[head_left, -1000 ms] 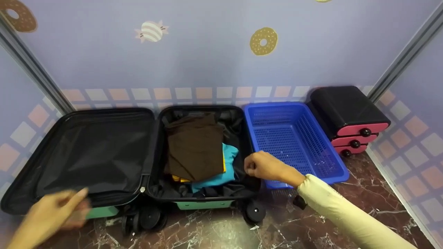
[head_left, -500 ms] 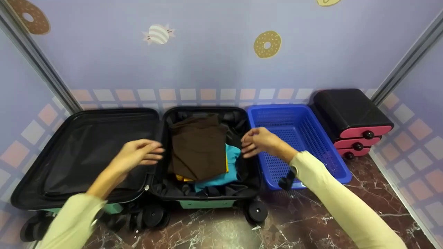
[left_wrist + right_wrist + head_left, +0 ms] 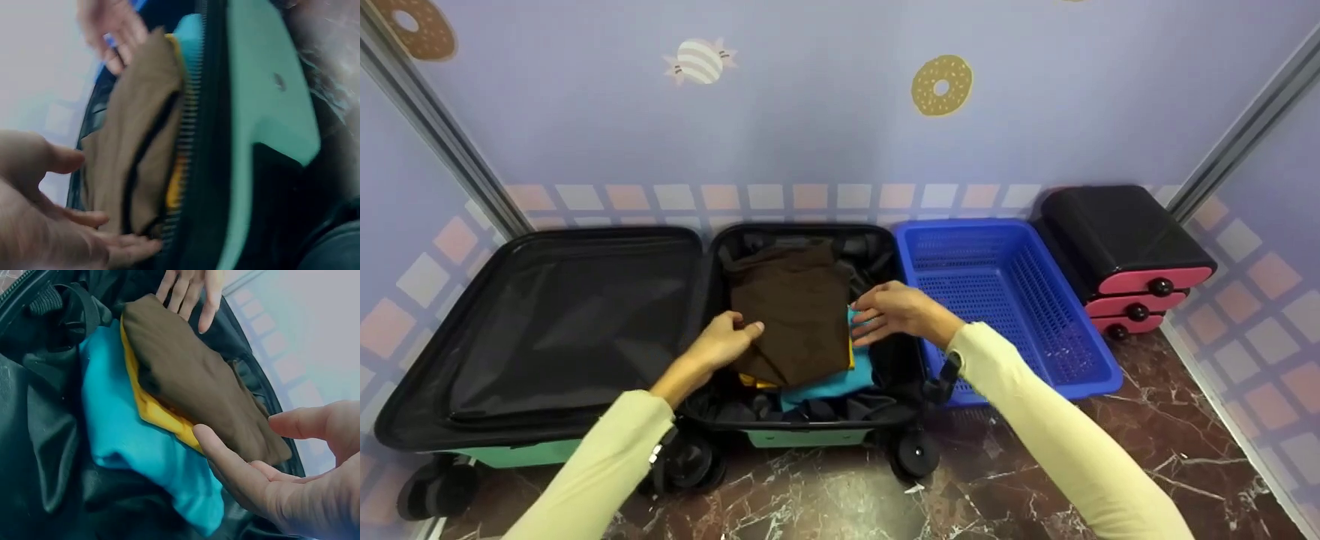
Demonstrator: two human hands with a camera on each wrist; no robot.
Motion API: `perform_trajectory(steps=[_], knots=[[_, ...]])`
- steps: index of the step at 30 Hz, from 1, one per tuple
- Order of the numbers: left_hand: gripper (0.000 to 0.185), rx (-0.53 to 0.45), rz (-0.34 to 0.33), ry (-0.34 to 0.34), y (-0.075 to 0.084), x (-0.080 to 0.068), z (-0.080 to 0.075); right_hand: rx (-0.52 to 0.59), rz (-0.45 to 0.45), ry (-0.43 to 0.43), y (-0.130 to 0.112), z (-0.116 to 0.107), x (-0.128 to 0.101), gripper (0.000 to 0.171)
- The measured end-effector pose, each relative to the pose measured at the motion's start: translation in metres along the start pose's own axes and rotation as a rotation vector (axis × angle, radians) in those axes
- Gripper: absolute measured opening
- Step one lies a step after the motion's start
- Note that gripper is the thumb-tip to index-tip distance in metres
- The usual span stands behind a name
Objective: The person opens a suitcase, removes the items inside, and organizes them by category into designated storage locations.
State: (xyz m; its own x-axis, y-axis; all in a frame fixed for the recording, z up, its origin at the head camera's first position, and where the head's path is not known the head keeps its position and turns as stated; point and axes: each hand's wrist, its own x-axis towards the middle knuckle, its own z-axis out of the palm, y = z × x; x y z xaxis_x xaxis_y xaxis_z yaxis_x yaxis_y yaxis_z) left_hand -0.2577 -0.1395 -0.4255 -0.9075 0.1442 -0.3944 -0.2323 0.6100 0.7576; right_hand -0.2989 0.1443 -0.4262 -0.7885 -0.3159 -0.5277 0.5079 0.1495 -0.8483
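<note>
Both hands are working inside the open mint-green hard-shell suitcase (image 3: 802, 439), which is lying flat on the dark marbled floor (image 3: 1020, 480) with its black-lined lid half (image 3: 555, 322) spread out to the left. The left hand (image 3: 725, 341) is resting against the left edge of the folded dark brown garment (image 3: 795, 311), fingers loosely extended and relaxed, the thumb lying along the cloth; whether it is really pinching the fabric, I cannot tell. The right hand (image 3: 896, 311) is coming in at the garment's right edge, fingers straight and spread, grasping nothing, the fingertips (image 3: 211, 439) hovering just beside the stack. That brown garment is sitting on top of the pile in the right half of the suitcase, with a folded yellow cloth (image 3: 152, 413) directly under it and a turquoise cloth (image 3: 132, 439) below that, peeking out at the near right corner. Just right of the suitcase, a blue perforated plastic basket (image 3: 1080, 375) is standing on the floor, and further right a black storage box with pink drawers (image 3: 1125, 255) is sitting against the lilac wall (image 3: 810, 112).
</note>
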Motion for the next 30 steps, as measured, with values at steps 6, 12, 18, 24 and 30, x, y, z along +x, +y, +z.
perform_trajectory(steps=[6, 12, 18, 24, 30], knots=[[0.068, 0.014, -0.024, -0.013, -0.003, 0.005, 0.009, -0.037, -0.021, 0.036, 0.007, 0.008, 0.002, 0.037], [0.059, -0.107, 0.002, 0.103, -0.005, 0.002, 0.009, -0.119, -0.032, 0.105, 0.018, 0.017, 0.004, 0.045], [0.062, -0.141, -0.020, 0.208, -0.005, 0.001, 0.007, -0.172, -0.023, 0.132, 0.023, 0.018, 0.006, 0.033], [0.058, 0.077, 0.007, 0.186, -0.003, 0.001, 0.004, -0.108, -0.018, 0.086, 0.023, 0.018, 0.002, 0.023], [0.033, -0.041, 0.013, 0.087, -0.005, 0.003, 0.007, -0.063, -0.056, 0.105, 0.022, 0.027, -0.001, 0.028]])
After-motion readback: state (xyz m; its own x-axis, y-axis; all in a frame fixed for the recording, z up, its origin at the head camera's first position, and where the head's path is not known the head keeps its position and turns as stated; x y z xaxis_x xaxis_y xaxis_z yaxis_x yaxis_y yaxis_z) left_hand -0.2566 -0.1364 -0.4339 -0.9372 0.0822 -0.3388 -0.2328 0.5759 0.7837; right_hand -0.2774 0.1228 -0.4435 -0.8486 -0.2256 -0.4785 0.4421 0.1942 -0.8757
